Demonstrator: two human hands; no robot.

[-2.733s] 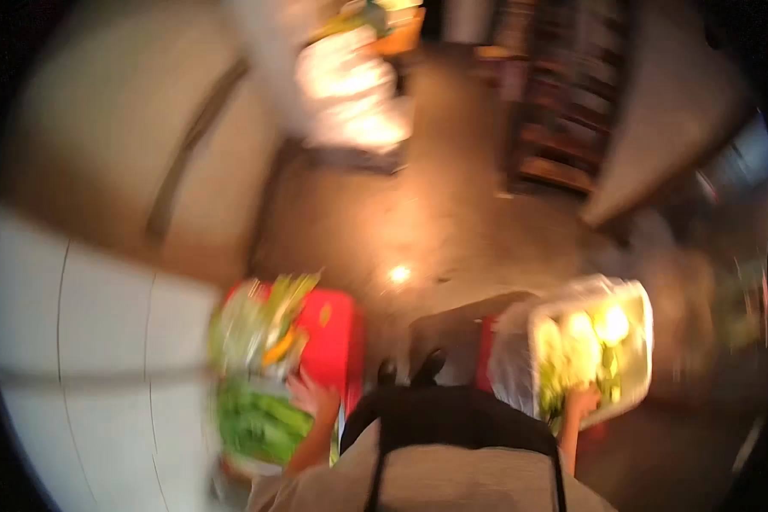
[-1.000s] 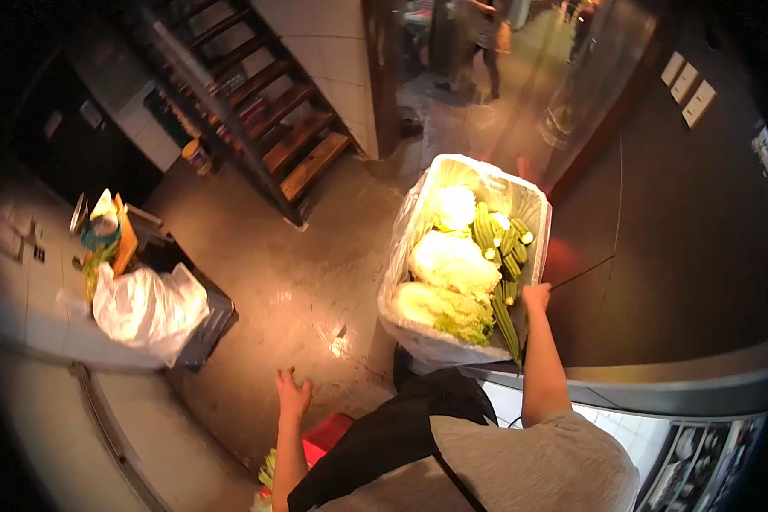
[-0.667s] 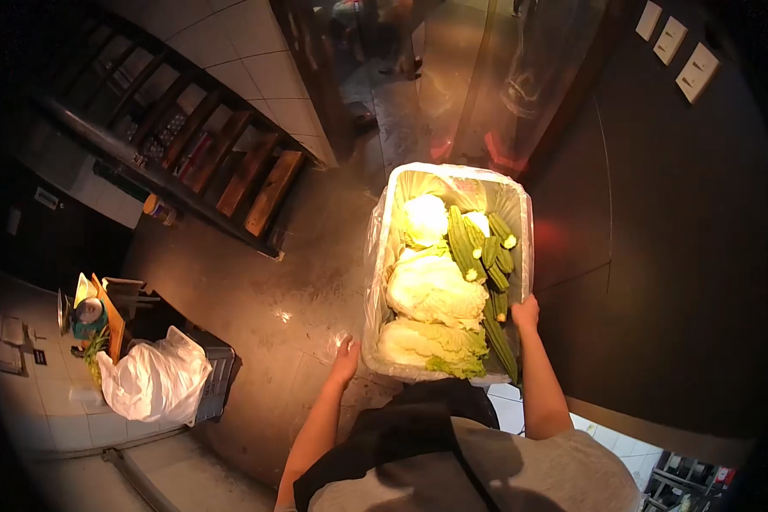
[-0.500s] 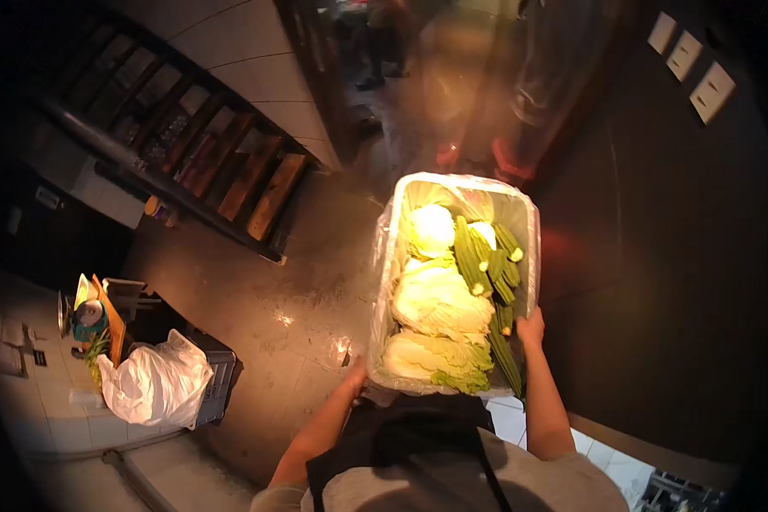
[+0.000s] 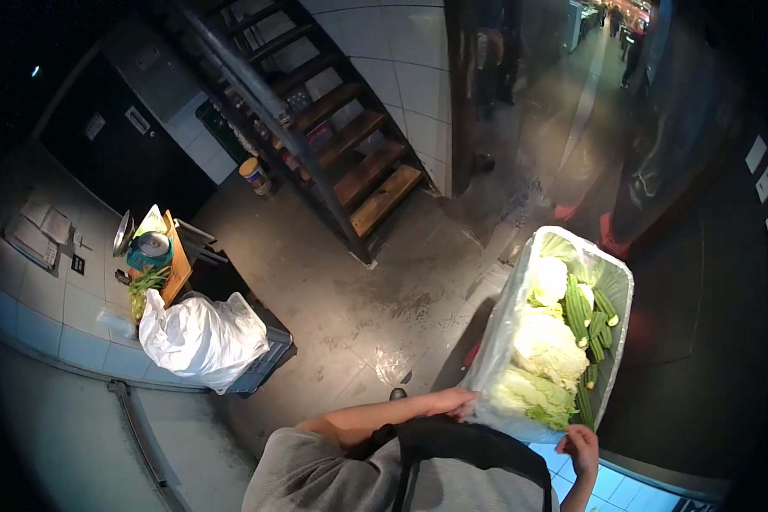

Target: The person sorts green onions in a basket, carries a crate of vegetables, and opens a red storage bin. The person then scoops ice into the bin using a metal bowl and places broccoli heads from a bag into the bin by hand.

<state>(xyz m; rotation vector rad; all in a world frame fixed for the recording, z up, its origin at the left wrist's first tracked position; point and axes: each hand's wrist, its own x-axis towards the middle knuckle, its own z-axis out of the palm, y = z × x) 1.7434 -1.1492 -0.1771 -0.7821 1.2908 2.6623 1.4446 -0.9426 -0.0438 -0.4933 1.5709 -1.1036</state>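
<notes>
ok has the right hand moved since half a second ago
Yes: judged against the lined tub, the right hand has gone from the right side to the near right corner.

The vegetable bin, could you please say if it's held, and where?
I cannot tell: the left hand is at the near left corner of the bin, the right hand by its near right one.

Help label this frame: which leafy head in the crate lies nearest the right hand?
The leafy head lowest in the picture. Its frilly green tip lies by the right hand; the other heads sit farther from it, up the crate.
</notes>
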